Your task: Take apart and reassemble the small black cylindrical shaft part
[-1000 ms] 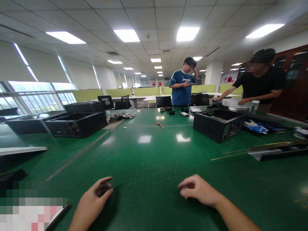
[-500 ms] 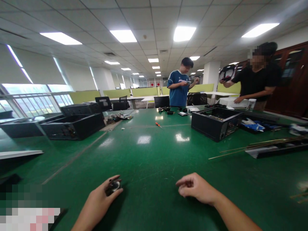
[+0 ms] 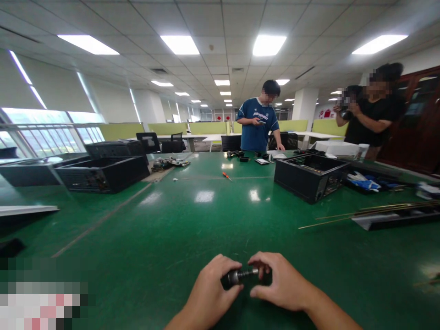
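My left hand (image 3: 215, 286) is closed around the dark round body of a metal part with a shiny ribbed or threaded shaft (image 3: 245, 274). The shaft points right, toward my other hand, and lies roughly level above the green table. Around its free end curves my right hand (image 3: 282, 282). The right thumb and index finger are apart, with the shaft tip between them. Whether the curled right fingers touch the tip I cannot tell. The left palm hides part of the dark body.
Ahead on the green table (image 3: 165, 229) lies an orange screwdriver (image 3: 226, 176). Black computer cases stand at left (image 3: 103, 174) and right (image 3: 305, 178). Thin brass-coloured rods (image 3: 330, 222) reach in from the right. Two people stand across the table, one holding a dark headset-like device (image 3: 347, 98).
My left hand has moved right with the metal part, turning its shaft toward my right hand. The right hand's fingers have spread around the shaft tip. The person at right has raised the headset-like device.
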A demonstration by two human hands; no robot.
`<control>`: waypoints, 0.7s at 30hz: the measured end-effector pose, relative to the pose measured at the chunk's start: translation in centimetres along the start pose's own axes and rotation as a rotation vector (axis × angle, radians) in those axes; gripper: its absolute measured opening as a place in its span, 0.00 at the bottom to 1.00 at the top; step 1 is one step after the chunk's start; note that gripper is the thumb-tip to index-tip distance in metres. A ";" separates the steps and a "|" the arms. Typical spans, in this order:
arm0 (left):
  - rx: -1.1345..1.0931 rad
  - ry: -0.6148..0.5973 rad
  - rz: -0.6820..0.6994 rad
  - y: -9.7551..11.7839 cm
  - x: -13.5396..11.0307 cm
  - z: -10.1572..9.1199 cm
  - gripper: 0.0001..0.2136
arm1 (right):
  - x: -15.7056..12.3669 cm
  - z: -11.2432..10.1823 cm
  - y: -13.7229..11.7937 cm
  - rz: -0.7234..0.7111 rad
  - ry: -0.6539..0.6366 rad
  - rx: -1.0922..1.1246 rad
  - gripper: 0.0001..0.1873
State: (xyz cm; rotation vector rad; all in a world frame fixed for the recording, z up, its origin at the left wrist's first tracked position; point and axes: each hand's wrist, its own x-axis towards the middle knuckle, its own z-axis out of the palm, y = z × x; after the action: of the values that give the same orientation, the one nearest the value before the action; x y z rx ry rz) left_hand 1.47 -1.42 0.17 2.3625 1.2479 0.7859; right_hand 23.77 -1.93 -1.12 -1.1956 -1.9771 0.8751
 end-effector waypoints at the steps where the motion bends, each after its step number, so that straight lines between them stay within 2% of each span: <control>1: 0.009 -0.006 0.004 -0.3 -0.2 0.1 0.15 | 0.0 0.1 0.0 0.003 -0.005 -0.019 0.24; 5: 0.012 -0.001 -0.056 -1.2 -0.8 0.6 0.25 | 0.0 0.5 -0.4 0.005 -0.016 -0.065 0.20; 7: -0.023 -0.006 -0.068 -1.4 -0.9 0.8 0.26 | 0.0 0.6 -0.8 -0.008 -0.017 -0.076 0.17; 11: -0.046 0.016 -0.026 -1.3 -0.9 0.9 0.22 | 0.1 0.9 -1.4 -0.056 -0.063 -0.107 0.09; 15: -0.020 0.004 0.018 -0.7 -1.0 0.5 0.14 | 0.2 1.3 -1.1 -0.083 -0.087 -0.151 0.13; 21: -0.038 0.013 0.084 -0.8 -1.3 0.4 0.10 | 0.0 1.5 -0.8 -0.086 -0.069 -0.144 0.07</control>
State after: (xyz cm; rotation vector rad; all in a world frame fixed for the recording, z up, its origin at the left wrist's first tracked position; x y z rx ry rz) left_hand 0.64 -2.04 -1.01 2.3959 1.1346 0.8442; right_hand 22.24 -2.48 -1.32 -1.1640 -2.1616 0.7507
